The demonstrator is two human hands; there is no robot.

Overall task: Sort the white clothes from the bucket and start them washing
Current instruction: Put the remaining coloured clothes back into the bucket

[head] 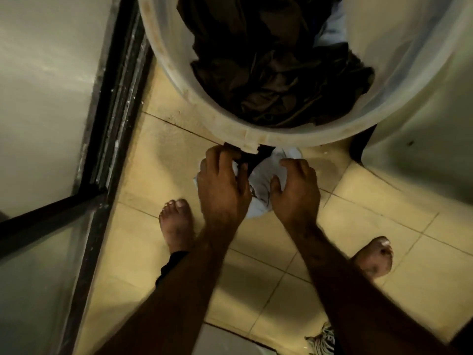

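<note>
A large pale plastic bucket (pixel 176 80) stands on the floor at the top of the view, holding dark clothes (pixel 268 80) and a bit of light cloth (pixel 332 29) at its far side. Just below its rim, a bundle of white clothes (pixel 266 180) lies on the tiles with a dark piece on top. My left hand (pixel 222 185) grips the left side of the bundle, fingers curled near the bucket's rim. My right hand (pixel 297 190) curls round the bundle's right side.
A dark-framed glass door (pixel 107 129) runs along the left. A pale rounded surface (pixel 422 124) rises on the right of the bucket. My bare feet (pixel 176 224) stand on yellow floor tiles (pixel 256 278). A striped cloth (pixel 322 340) lies at the bottom edge.
</note>
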